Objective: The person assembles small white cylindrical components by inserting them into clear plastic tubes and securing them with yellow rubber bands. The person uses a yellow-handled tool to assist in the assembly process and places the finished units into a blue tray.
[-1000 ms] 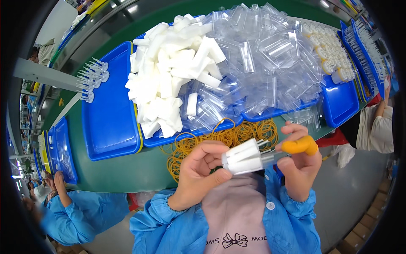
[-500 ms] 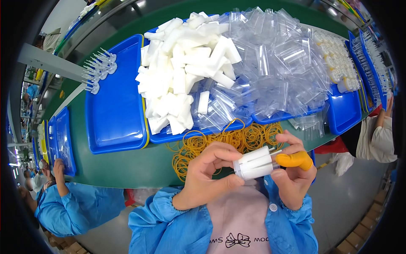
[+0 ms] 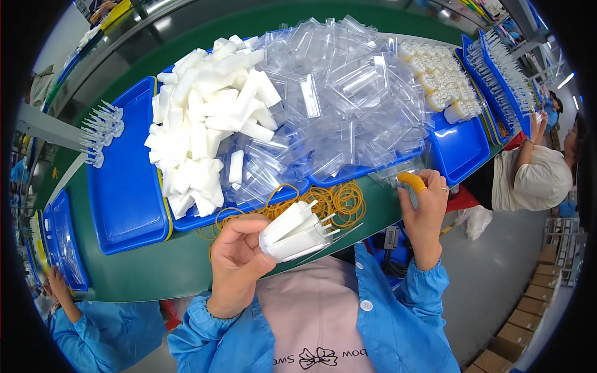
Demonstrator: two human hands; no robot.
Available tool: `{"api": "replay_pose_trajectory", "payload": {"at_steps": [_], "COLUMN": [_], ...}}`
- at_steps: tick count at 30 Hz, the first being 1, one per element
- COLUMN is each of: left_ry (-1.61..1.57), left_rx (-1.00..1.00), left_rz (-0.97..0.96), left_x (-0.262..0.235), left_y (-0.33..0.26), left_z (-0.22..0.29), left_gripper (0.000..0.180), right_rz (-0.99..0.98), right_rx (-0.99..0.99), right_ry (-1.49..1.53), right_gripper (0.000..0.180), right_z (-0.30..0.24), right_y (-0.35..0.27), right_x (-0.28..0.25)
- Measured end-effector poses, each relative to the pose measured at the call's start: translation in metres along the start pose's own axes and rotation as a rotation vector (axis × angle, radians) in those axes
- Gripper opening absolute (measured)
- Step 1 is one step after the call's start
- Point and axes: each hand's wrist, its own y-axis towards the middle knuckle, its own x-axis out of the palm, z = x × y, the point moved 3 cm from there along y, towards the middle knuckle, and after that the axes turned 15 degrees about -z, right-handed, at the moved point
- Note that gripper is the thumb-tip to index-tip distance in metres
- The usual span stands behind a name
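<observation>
Near the table's front edge, my left hand is closed round the base of a round assembly. It has white foam strips standing in a ring, with thin white prongs sticking out at the far end toward the right. To the right, my right hand reaches to a few clear plastic pieces on the table edge. Its thumb and a finger in an orange finger cot are apart at their tips, and nothing shows between them. Yellow-brown rubber bands lie loose just beyond the assembly.
White foam blocks and clear plastic sleeves are heaped on blue trays. A blue tray at left holds several pronged white parts. Finished-looking round pieces stand at right. Co-workers sit on both sides.
My right hand has left the assembly and moved right to the clear pieces. My left hand keeps the assembly, now tilted more upward. The whole view has shifted to the right.
</observation>
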Motion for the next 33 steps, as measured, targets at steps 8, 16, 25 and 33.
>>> {"api": "replay_pose_trajectory", "payload": {"at_steps": [8, 16, 25, 33], "left_ry": [-0.008, -0.002, 0.384, 0.774], "left_rx": [0.005, 0.007, 0.174, 0.245], "left_rz": [0.012, 0.001, -0.013, -0.078], "left_x": [0.001, 0.000, 0.015, 0.023], "left_y": [-0.003, -0.004, -0.006, -0.007], "left_z": [0.001, 0.000, 0.002, 0.009], "left_gripper": [0.044, 0.043, 0.041, 0.038], "right_rz": [0.004, -0.059, 0.087, -0.029], "right_rx": [-0.142, -0.183, 0.007, -0.037], "right_ry": [-0.094, -0.123, 1.522, 1.711], "right_gripper": [0.026, 0.030, 0.039, 0.041], "right_z": [0.006, 0.009, -0.037, -0.084], "right_y": [0.005, 0.002, -0.018, -0.020], "right_x": [0.006, 0.005, -0.011, 0.002]}}
